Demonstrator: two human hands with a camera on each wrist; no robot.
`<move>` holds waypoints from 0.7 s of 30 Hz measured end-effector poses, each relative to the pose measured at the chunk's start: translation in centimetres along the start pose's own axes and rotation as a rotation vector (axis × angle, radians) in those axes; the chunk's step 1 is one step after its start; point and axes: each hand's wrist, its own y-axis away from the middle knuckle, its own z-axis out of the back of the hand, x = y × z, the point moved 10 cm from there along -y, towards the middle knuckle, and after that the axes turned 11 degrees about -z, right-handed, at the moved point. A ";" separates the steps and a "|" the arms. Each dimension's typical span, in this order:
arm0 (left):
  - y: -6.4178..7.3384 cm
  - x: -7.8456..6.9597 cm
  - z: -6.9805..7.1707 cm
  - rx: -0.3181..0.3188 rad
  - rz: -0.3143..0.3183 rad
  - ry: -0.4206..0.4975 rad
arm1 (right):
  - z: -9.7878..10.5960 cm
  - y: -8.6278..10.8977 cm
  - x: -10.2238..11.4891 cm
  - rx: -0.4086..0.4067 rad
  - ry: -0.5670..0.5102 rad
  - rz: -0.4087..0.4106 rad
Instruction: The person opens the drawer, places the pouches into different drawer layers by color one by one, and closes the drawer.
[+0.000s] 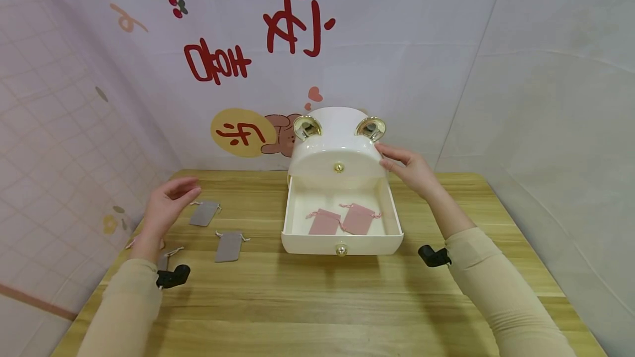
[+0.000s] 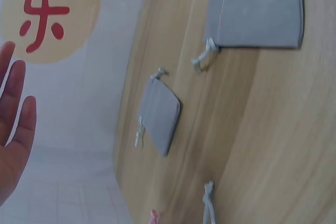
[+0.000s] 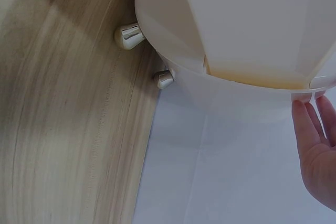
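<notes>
Fingertips [image 3: 300, 109] of a person's right hand [image 1: 410, 169] touch the right side of a white box [image 1: 332, 147] on a wooden table [image 1: 317, 307], fingers extended and thumb apart. The box, topped with two gold ears [image 1: 371, 135], stands in front of that hand and to its left, its drawer [image 1: 299, 243] pulled out toward the person. Inside the drawer, two pink pouches [image 1: 359, 220] lie side by side, below the right hand and well apart from it.

Across the table, the left hand [image 1: 166, 203] hovers in the air, its fingers loosely extended, the thumb apart, and nothing held. One gray pouch [image 1: 204, 214] lies just beside that hand, below its fingertips; a second gray pouch [image 1: 228, 247] lies nearer the person, to the hand's right. A third gray pouch [image 1: 162, 261] lies partly hidden by the left wrist, with a bit of pink [image 1: 130, 244] showing beyond it. Behind the box, red characters [image 1: 290, 26] mark a pale backdrop [image 1: 397, 70].
</notes>
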 end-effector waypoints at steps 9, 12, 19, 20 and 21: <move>1.6 2.5 2.4 0.021 0.069 -0.101 | -0.2 1.6 2.9 0.018 0.006 -0.007; 2.1 3.5 3.4 -0.008 0.097 -0.095 | -0.2 1.6 2.9 0.019 0.003 -0.005; 3.7 5.5 5.5 -0.092 0.173 0.010 | -0.1 0.2 0.3 0.005 -0.009 0.001; 4.0 5.8 5.7 -0.106 0.191 0.052 | -0.1 0.1 0.1 0.002 -0.006 0.002; 4.2 6.1 5.8 -0.118 0.209 0.089 | 0.0 0.1 0.0 0.000 -0.005 0.005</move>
